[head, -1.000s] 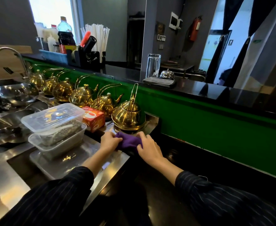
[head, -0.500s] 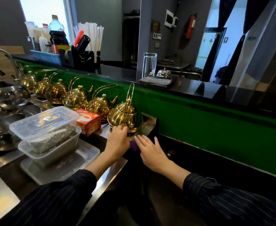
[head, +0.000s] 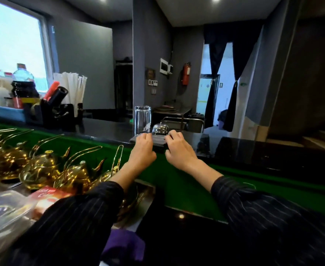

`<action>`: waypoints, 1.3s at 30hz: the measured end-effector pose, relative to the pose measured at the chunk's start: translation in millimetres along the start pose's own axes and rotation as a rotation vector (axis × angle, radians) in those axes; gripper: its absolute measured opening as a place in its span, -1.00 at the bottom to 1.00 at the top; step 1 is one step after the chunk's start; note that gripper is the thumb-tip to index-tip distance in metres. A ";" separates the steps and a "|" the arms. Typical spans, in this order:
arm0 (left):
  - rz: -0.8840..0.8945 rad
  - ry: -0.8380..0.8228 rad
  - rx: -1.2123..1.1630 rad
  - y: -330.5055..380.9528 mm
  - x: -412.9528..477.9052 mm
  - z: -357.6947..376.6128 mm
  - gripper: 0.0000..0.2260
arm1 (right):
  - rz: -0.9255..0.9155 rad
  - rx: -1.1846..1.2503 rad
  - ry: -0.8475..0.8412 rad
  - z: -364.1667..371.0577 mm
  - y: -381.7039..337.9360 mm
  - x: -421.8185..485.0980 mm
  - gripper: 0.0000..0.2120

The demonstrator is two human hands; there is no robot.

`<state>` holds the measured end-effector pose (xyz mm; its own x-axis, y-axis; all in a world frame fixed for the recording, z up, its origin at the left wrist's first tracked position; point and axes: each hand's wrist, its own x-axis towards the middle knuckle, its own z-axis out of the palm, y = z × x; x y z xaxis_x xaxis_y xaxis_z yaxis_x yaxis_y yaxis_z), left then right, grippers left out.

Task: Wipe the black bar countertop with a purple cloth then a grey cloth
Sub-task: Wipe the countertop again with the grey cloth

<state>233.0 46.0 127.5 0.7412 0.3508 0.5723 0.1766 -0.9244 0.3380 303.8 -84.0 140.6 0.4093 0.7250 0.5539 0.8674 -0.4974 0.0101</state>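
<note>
Left hand [head: 142, 148] and right hand [head: 178, 148] curl onto the folded grey cloth [head: 158, 141] between them — grip unconfirmed — so we lift clear of glass [head: 142, 120] and bell [head: 159, 129] just beyond, on the black countertop [head: 104, 129]; purple cloth [head: 125, 244] lies below our sleeves.

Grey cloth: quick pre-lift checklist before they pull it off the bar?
1. Left hand on grey cloth: ok, fingers at its left edge.
2. Right hand on cloth: ok, at its right edge.
3. Grip closed: cannot tell.
4. Glass clear of the cloth: not ok, right at its back edge.
5. Bell clear: not ok, seems to sit on or against it.
6. Purple cloth set aside: ok, lies low, out of both hands.
</note>
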 end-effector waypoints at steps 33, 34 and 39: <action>0.141 0.046 -0.583 172.5 19.7 -18.1 -0.91 | 0.265 0.046 0.074 -155.0 121.8 -116.0 -0.91; 0.187 0.057 -0.588 193.6 15.1 -12.1 -0.94 | 0.283 -0.080 0.154 -155.7 128.1 -134.9 -0.95; 0.498 -0.025 -0.475 299.5 0.3 17.0 -0.95 | 0.136 -0.442 0.441 -136.9 163.1 -235.3 -0.60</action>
<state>297.0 -233.4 216.2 0.6758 -0.1078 0.7292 -0.4881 -0.8067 0.3331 310.2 -400.9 125.9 0.2707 0.4241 0.8642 0.5790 -0.7889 0.2058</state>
